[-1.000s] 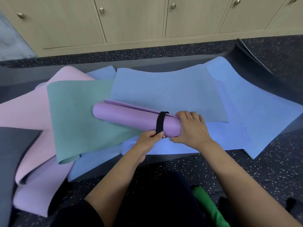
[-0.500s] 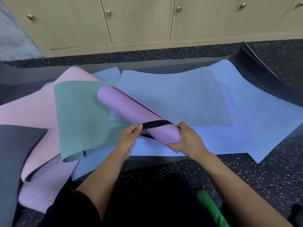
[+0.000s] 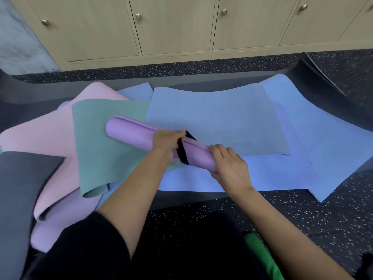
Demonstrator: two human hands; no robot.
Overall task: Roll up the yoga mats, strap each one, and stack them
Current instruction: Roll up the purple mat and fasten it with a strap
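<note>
A rolled purple yoga mat lies across the pile of flat mats, its far end pointing left. A black strap wraps around it near the right end. My left hand lies over the top of the roll and pinches the strap where it crosses the upper side. My right hand grips the roll's right end, fingers curled over it. Beneath lie unrolled mats: a teal one, a grey-blue one, a bright blue one and a pink one.
A dark grey mat lies at the left, another dark mat curls up at the back right. Wooden cabinets line the far wall. A green rolled item lies by my right forearm on the speckled floor.
The roll had its left end swung away from me, then came back down across the mats. My left hand moved from the roll's near side to its top, carrying the strap over.
</note>
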